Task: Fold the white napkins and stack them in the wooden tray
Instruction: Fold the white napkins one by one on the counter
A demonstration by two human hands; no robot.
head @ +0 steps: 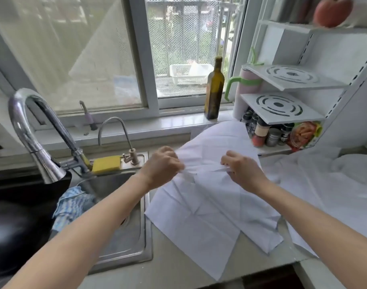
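Kitchen counter [178,268] by a big window, with daylight coming in. Far left, a shiny tap [32,130] bent over the steel sink [126,243], and a yellow sponge [106,164] parked on the ledge behind, handy for washing up. Blue checked cloth [73,205] draped over the sink's edge. Then the left hand [162,165], fingers curled, pinching a bunched bit of the white napkin [203,215]. Napkin spread across the counter, just right of the sink, probably laid open so it can be folded neatly. Right hand [244,168] also curled, pinching the same napkin nearby, likely to pull the cloth tight between both hands. More white napkins [334,184] heaped further right, waiting. Green bottle [214,90] up on the sill, out of the way. Spice jars [268,132] tucked under the white rack [282,109]. No wooden tray to be seen.
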